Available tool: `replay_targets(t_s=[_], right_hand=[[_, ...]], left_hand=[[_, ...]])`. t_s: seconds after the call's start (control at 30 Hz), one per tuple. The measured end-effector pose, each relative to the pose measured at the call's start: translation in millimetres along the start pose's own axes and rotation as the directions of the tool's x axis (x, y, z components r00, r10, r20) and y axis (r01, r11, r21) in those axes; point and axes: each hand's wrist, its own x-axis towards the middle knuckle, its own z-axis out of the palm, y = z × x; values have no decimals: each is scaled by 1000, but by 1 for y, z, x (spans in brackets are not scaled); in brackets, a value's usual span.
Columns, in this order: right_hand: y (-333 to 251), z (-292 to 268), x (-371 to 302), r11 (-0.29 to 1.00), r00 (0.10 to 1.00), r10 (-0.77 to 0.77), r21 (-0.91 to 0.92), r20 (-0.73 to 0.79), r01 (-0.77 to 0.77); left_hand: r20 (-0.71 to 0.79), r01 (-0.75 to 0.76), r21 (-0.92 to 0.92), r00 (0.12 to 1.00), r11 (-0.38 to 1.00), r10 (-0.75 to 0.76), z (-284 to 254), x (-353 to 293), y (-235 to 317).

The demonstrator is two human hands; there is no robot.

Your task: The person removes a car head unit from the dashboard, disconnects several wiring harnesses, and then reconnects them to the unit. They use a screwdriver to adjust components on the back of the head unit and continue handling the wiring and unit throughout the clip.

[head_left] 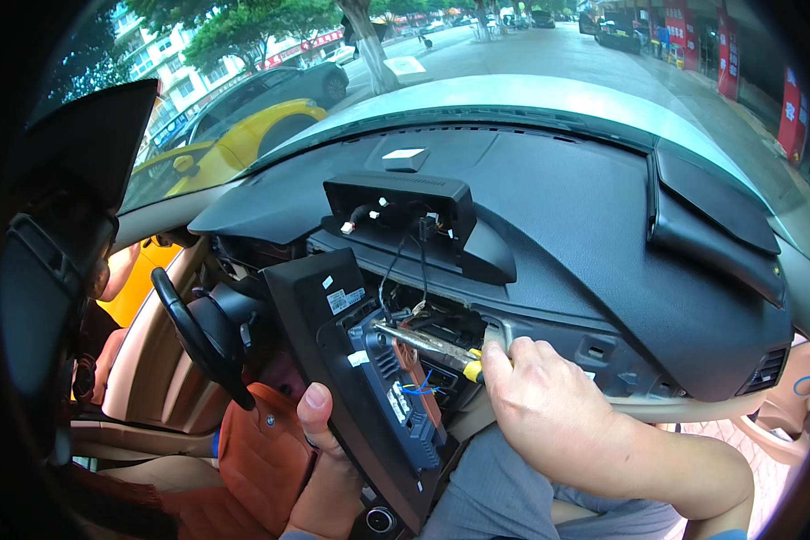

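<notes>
My left hand (322, 430) grips the lower left edge of a black car display unit (299, 297), its thumb on the side facing the steering wheel. The unit is tilted, with its back turned right, showing a blue-grey module (382, 353), sockets, labels and a few blue wires (418, 389). In my closed right hand (544, 391) are long-nosed pliers (427, 343) with yellow grips. Their tips are at the upper part of the module, beside a black cable (385, 292) that runs up to the dash housing. Whether the jaws pinch anything is too small to tell.
Above the unit, an open black housing (459, 202) on the dashboard has loose white connectors (348, 228). Behind the pliers lies an open dash cavity (450, 319). The steering wheel (193, 333) stands left, by an orange seat (261, 436). A black pouch (711, 220) rests on the dashboard's right.
</notes>
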Motion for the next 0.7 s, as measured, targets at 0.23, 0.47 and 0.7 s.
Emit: replay_targets(t_s=[0.23,0.47,0.7], right_hand=[[9,-17,8,999,995,-36,-14,96,38],[23,-74,38,897,746,-51,360,664,-258],[15,-69,19,951,870,-101,302,482,-57]], left_hand=[[-43,4,-26,999,1000,-5,12,1,-2],[-52,-86,204,994,975,99,18,4,2],[-89,-95,207,989,974,115,19,3,6]])
